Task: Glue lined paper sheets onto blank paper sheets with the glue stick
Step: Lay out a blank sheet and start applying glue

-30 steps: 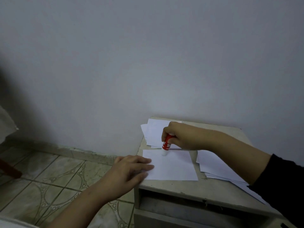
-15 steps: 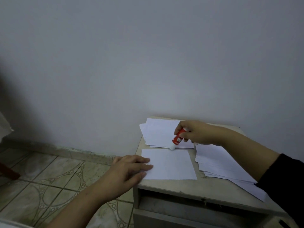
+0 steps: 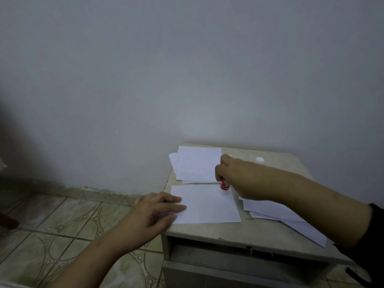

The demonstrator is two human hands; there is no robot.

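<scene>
A single white sheet (image 3: pixel 207 204) lies flat near the front left part of a small, worn, pale cabinet top (image 3: pixel 276 231), and everything else can be placed from that sheet. The left hand (image 3: pixel 153 210) rests on the sheet's left edge with its fingers stretched out almost straight and close together, fingertips (image 3: pixel 180 207) lying on the paper and the palm hanging off past the cabinet's side; it presses the paper down and grips nothing. At the sheet's far right corner the right hand (image 3: pixel 239 177) is curled round a red glue stick (image 3: pixel 224 185), which stands nearly upright with its lower end touching the paper right at that corner; only the red lower part of the stick shows below the fingers, and its tip cannot be made out. Behind the sheet, toward the wall (image 3: pixel 187 69), a loose stack of white sheets (image 3: pixel 197 165) lies fanned slightly, its near edge just beside the sheet's far edge. To the right of the sheet a second spread of white sheets (image 3: pixel 276 213) runs under the right forearm toward the cabinet's front right. Whether any of these sheets are lined cannot be told. A black sleeve (image 3: pixel 372 235) covers the right arm at the picture's edge. Left of the cabinet is patterned tiled floor (image 3: pixel 62 231).
</scene>
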